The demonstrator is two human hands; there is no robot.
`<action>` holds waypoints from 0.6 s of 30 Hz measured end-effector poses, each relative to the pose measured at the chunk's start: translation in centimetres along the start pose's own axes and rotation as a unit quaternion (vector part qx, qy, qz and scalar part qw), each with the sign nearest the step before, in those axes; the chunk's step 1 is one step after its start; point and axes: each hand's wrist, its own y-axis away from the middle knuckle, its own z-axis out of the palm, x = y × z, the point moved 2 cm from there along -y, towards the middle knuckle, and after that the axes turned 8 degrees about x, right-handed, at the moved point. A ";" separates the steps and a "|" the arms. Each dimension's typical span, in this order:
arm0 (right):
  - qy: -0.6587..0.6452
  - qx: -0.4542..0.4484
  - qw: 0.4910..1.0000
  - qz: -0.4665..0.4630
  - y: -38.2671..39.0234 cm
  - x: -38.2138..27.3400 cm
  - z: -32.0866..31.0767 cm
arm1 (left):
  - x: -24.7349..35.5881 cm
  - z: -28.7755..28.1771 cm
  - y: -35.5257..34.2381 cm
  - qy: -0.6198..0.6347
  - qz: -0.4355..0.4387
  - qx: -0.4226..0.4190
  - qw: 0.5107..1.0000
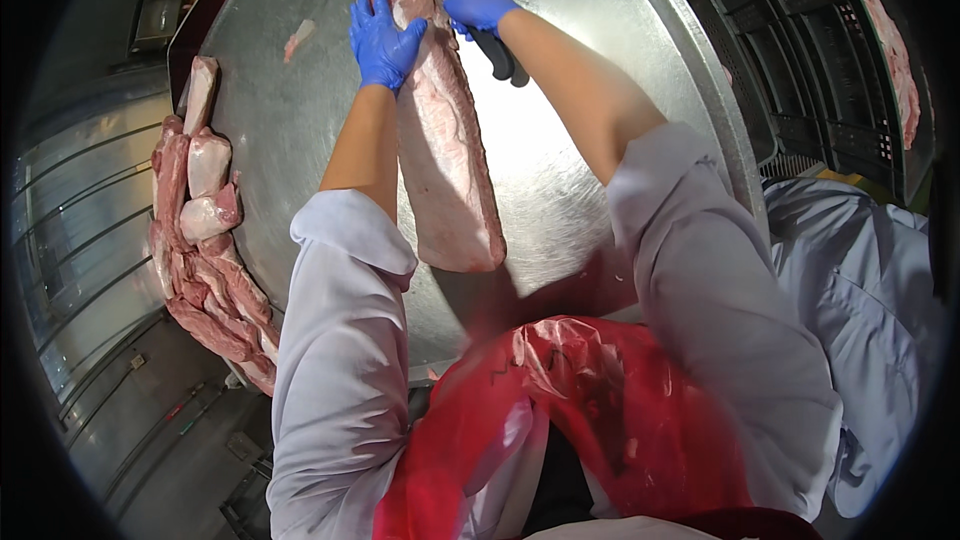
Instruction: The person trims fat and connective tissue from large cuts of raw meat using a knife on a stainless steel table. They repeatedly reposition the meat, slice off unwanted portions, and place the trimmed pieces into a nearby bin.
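Note:
A long pale slab of meat with a fat layer lies lengthwise on the steel table. My left hand, in a blue glove, presses on its far part with fingers spread. My right hand, also blue-gloved, is wrapped round a knife with a black handle beside the far end of the slab, index finger stretched forward. The blade is mostly hidden. Small scraps of meat lie on the table to the left.
A row of pink meat pieces runs along the table's left edge. Black plastic crates stand beyond the right rim, with more meat in one. A light cloth garment is at the right. A red plastic apron covers my front.

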 end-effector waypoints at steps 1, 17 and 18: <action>0.054 0.027 0.998 -0.021 -2.0 0.4 0.5 | 0.1 -0.1 -0.2 0.003 0.004 -0.001 1.000; 0.137 -0.053 0.989 -0.005 6.3 -1.6 -0.1 | -0.1 -0.1 0.1 0.035 -0.028 0.005 0.999; 0.128 -0.055 0.990 0.000 6.1 -2.0 0.0 | 0.0 -0.1 0.0 0.018 -0.025 0.008 0.999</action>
